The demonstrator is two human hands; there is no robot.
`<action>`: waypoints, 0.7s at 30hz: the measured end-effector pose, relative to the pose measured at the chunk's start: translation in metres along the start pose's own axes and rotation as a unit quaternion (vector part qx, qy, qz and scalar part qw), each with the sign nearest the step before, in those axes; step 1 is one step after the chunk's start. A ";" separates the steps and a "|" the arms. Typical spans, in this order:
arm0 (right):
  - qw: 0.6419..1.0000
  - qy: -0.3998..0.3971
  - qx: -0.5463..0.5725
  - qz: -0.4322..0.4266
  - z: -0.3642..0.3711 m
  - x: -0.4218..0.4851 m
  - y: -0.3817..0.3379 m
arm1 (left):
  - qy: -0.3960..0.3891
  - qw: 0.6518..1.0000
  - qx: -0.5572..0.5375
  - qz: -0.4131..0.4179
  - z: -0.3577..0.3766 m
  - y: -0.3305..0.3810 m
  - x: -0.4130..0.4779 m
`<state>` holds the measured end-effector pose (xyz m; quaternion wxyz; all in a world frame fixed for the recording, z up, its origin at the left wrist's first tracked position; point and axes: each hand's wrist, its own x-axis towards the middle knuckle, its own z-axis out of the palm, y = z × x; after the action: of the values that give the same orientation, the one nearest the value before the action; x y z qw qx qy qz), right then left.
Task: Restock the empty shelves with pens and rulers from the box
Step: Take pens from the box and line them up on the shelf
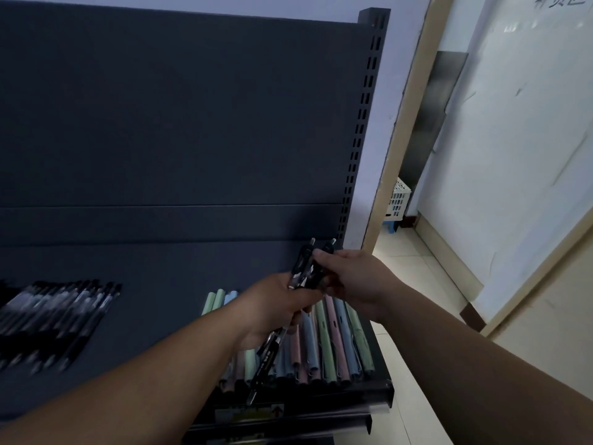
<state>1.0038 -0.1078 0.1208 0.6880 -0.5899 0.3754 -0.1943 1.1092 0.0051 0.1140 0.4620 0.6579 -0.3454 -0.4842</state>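
Pen step: my left hand (276, 305) grips a bunch of black pens (304, 268), my right hand (356, 281) pinches one. Next, probably lay it flat on the shelf (176, 268).

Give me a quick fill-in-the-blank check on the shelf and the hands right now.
1. The left hand and right hand together grip a bundle of ____ pens above the shelf.
2. The pastel pens lie at the shelf's ____ end.
3. The row of dark pens lies toward its ____ end.
Missing words: black; right; left.
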 end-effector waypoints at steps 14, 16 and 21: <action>0.983 0.099 0.087 -0.128 0.083 0.025 -0.017 | 0.164 0.978 -0.125 0.017 -0.098 -0.011 -0.055; 0.986 0.062 0.064 -0.139 0.113 0.024 -0.015 | 0.187 0.960 -0.207 0.017 -0.125 -0.014 -0.065; 0.988 0.021 0.025 -0.148 0.198 0.018 -0.019 | 0.248 0.898 -0.361 0.039 -0.204 -0.027 -0.086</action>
<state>1.1665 0.0073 0.1382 0.6581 -0.6174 0.2933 -0.3156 1.2792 0.1474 0.1373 0.7572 0.5302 -0.0467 -0.3786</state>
